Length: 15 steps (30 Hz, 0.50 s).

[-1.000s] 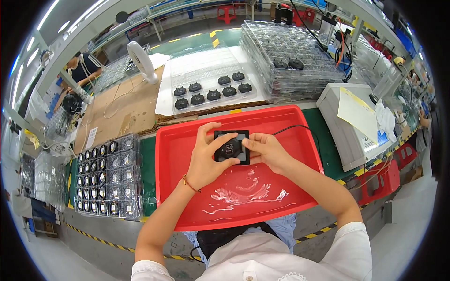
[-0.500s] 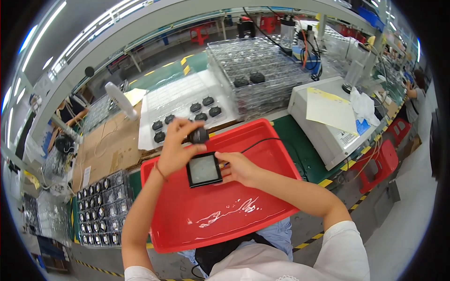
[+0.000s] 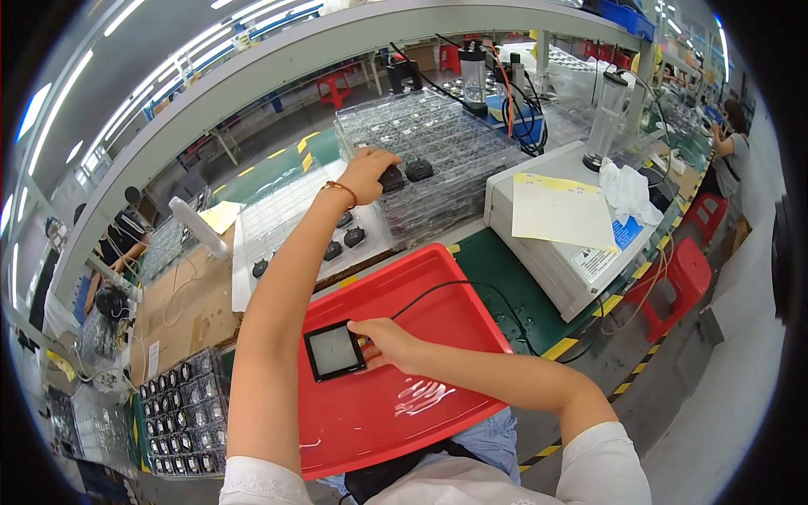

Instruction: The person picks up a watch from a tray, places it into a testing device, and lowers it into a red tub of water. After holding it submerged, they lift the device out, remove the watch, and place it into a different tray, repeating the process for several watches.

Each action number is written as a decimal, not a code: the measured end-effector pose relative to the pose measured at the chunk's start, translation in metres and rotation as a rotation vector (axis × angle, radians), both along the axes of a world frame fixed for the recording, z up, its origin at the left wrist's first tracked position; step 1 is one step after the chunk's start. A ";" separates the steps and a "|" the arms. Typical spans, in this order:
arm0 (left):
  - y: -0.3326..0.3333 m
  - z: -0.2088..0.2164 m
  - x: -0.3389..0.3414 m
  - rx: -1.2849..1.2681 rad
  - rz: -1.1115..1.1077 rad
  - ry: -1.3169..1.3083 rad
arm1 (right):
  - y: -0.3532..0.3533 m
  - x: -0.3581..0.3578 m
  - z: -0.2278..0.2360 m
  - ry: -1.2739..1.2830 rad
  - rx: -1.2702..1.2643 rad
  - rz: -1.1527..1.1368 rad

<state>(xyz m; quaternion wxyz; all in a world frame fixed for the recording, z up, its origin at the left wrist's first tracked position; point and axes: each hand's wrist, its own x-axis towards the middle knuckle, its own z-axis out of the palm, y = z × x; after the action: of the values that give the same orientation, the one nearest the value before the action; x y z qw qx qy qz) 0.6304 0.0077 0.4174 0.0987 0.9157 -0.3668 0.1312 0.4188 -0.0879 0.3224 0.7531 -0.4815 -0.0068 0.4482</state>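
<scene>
My left hand (image 3: 366, 175) reaches far forward, its fingers curled over a black round piece (image 3: 391, 179) at the edge of a stack of clear plastic trays (image 3: 433, 126). Beside that lies another black round piece (image 3: 418, 170) with small lugs. My right hand (image 3: 391, 345) grips the right edge of a flat square panel (image 3: 334, 351) with a black frame and a pale grey pane, held above a red tray (image 3: 454, 307). A black cable (image 3: 446, 285) runs from near that hand. More black round pieces (image 3: 354, 236) sit on a white tray (image 3: 374, 220), partly hidden by my left forearm.
A grey box-shaped machine (image 3: 539, 244) with paper on top stands at the right. At the left are cardboard (image 3: 181, 316) and a clear tray of small round parts (image 3: 181, 421). Red stools (image 3: 686, 282) and a co-worker (image 3: 732, 139) are further right.
My left hand has moved from above the square panel, where it held a black round piece, forward to the tray stack. My right hand still holds the panel. The view has shifted.
</scene>
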 end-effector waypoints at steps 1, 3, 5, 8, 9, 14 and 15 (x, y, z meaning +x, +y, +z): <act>-0.003 0.000 0.004 0.003 -0.002 0.001 | 0.000 0.000 0.000 -0.019 -0.028 0.012; -0.009 0.005 0.005 0.094 0.029 0.204 | -0.002 -0.001 0.002 -0.033 -0.052 0.024; -0.011 0.007 0.001 0.048 0.022 0.262 | -0.004 -0.003 0.005 -0.024 -0.040 -0.003; 0.001 0.008 -0.010 -0.035 0.007 0.234 | -0.005 -0.002 0.007 -0.017 -0.028 -0.015; 0.010 0.007 -0.015 -0.069 -0.009 0.150 | -0.005 -0.002 0.008 -0.024 -0.034 -0.017; 0.080 0.008 -0.090 -0.125 0.130 -0.111 | -0.009 0.008 0.002 -0.063 -0.002 -0.080; 0.105 0.006 -0.115 -0.080 0.197 -0.169 | -0.009 0.009 0.004 -0.064 0.004 -0.097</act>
<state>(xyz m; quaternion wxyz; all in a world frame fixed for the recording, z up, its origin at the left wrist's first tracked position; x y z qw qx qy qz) 0.5157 0.1124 0.4234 0.0906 0.9282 -0.2767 0.2316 0.4278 -0.0969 0.3261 0.7743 -0.4940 -0.0085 0.3955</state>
